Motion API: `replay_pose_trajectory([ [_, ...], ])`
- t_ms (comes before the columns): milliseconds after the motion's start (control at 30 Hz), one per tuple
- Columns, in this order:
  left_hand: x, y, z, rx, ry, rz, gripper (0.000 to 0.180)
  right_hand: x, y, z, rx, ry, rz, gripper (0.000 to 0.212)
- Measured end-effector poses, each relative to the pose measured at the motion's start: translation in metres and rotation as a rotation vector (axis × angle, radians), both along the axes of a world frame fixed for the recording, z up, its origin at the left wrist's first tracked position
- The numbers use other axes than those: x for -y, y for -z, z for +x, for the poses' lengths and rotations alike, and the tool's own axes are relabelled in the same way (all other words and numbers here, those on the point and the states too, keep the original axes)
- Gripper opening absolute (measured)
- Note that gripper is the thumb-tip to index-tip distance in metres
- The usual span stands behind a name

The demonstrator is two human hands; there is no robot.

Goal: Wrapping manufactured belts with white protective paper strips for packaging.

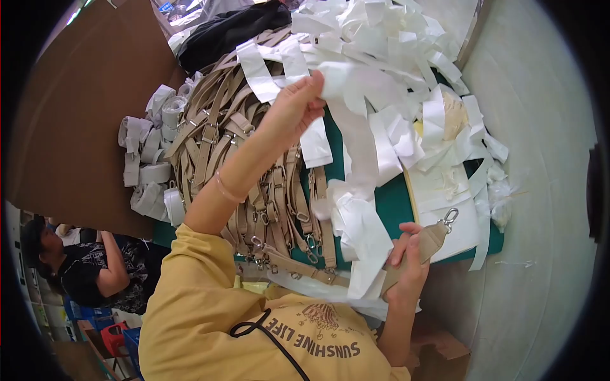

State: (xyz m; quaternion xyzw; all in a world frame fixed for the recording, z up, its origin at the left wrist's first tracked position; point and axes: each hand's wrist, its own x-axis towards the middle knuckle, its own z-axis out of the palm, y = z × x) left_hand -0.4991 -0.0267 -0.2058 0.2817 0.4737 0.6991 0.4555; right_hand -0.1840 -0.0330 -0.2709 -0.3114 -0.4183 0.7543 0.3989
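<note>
- Nearest to me, my right hand (pixel 406 257) is clenched round the end of a beige woven bag strap with a silver swivel clip (pixel 431 240); the clip (pixel 450 216) points up and away, clear of the fingers.
- A long white paper wrapping strip (pixel 356 190) runs from that strap end up across the dark green table mat (pixel 394 203) to my left hand (pixel 298 105).
- My left hand is raised high above the bench, fingertips pinched on the upper end of the strip, so the paper hangs stretched between the two hands.
- I judge the step in hand to be the stripping of the paper wrap off the strap: the clip end is already bare, while crumpled paper is bunched just beside my right hand.
- The next move, as I read it, calls for a firm hold on the strap and a steady pull on the paper so that it comes away without tearing.
- Behind the strap lies a fanned bundle of beige straps with metal buckles (pixel 254 165); left of it, white paper-wrapped rolls (pixel 149 165).
- Farthest off, a heap of loose white paper strips (pixel 381 57) covers the bench, beside a black cloth (pixel 229 32).
- At lower left, another person in a dark patterned top (pixel 95 267) sits well apart.
</note>
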Motion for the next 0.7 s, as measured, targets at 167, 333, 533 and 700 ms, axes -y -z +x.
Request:
replay_pose_trajectory([
  [167,0.002,0.036,-0.025,-0.234,-0.293,-0.213,0.044,0.000,0.009,0.009,-0.116,0.153,-0.128,0.027],
  [333,0.089,0.038,0.083,-1.468,0.051,0.000,0.035,-0.001,0.020,0.042,-0.017,0.190,-0.160,0.029],
  [533,0.091,0.046,0.084,-1.322,0.301,-0.183,0.029,0.022,0.014,0.059,-0.075,0.077,-0.163,0.029],
  [700,0.114,0.054,0.132,-1.928,0.692,0.075,0.032,0.026,0.020,0.063,0.081,0.024,-0.059,0.027],
])
